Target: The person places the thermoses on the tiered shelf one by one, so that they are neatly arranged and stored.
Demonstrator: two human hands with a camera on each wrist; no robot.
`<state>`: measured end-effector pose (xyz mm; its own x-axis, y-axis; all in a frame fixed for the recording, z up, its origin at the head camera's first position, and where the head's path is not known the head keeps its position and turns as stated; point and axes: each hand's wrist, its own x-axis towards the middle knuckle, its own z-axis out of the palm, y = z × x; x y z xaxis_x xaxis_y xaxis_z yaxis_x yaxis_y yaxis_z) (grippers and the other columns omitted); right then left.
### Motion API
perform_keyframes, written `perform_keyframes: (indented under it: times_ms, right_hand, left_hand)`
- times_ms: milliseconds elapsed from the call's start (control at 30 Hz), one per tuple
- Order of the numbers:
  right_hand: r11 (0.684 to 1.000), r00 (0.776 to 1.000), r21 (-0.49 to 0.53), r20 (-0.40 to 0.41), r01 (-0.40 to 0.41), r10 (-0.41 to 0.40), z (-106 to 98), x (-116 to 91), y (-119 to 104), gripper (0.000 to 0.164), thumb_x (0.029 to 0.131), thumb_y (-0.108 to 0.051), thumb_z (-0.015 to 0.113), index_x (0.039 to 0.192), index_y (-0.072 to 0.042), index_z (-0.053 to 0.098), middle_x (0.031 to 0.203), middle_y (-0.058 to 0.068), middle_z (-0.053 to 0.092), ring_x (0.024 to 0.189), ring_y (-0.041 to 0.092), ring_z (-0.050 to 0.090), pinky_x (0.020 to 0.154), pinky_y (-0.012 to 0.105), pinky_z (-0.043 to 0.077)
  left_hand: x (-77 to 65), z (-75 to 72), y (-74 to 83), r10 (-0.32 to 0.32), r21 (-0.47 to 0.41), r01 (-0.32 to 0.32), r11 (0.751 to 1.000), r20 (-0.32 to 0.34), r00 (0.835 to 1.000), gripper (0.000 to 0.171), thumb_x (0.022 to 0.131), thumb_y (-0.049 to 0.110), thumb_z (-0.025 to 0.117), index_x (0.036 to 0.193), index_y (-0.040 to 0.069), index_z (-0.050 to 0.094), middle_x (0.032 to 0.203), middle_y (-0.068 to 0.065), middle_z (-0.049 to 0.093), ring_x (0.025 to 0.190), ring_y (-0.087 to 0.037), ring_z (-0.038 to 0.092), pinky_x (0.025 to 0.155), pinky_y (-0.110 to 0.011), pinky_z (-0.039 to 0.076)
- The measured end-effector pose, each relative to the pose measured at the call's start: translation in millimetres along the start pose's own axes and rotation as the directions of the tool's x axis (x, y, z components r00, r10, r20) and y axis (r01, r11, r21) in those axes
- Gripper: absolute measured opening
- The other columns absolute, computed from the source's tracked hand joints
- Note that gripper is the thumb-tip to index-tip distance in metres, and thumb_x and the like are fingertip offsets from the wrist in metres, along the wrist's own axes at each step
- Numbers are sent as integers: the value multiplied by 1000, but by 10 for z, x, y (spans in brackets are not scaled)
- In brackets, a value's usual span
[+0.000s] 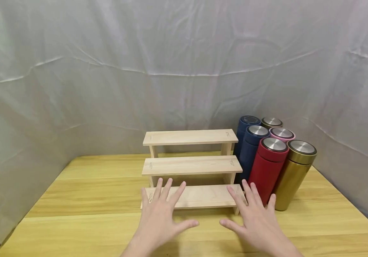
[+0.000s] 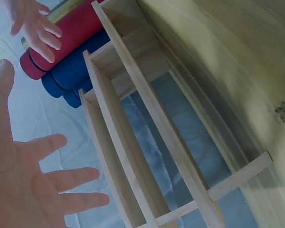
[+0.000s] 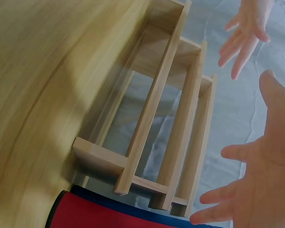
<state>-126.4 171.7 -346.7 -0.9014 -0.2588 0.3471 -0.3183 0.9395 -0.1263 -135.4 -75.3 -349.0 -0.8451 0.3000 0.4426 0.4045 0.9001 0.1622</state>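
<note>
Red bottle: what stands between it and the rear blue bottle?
The front blue bottle stands between the red bottle and the rear blue bottle; the head view shows this.

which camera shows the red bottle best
The head view: the red bottle shows its silver-topped lid and most of its body, the right hand overlapping only its lower end. The left wrist view shows lid and body partly behind that hand; the right wrist view, only a lower piece cut off by the frame.
</note>
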Motion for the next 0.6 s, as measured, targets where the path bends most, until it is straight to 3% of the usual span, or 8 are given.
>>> perform_keyframes:
  times_ms: [300,600]
  right_hand:
    - [999,1000,44,-24,-18,19,-30,-9,32,75,77,-62,53,137,-22,35,138,22,30,127,41,19,85,74,13]
    - [994,999,100,-38,-31,35,-79,-19,92,68,80,-55,55,134,-17,39,137,23,30,127,40,19,89,71,16]
  left_hand:
    - [8,29,-45,7,-35,-8,999,-18,1000,88,68,79,39,137,26,36,136,-10,40,128,-35,24,99,-63,9]
    - [17,18,-93,79,-87,-90,992,-121,989,81,72,71,48,133,18,43,130,-10,46,127,-32,30,99,-61,13]
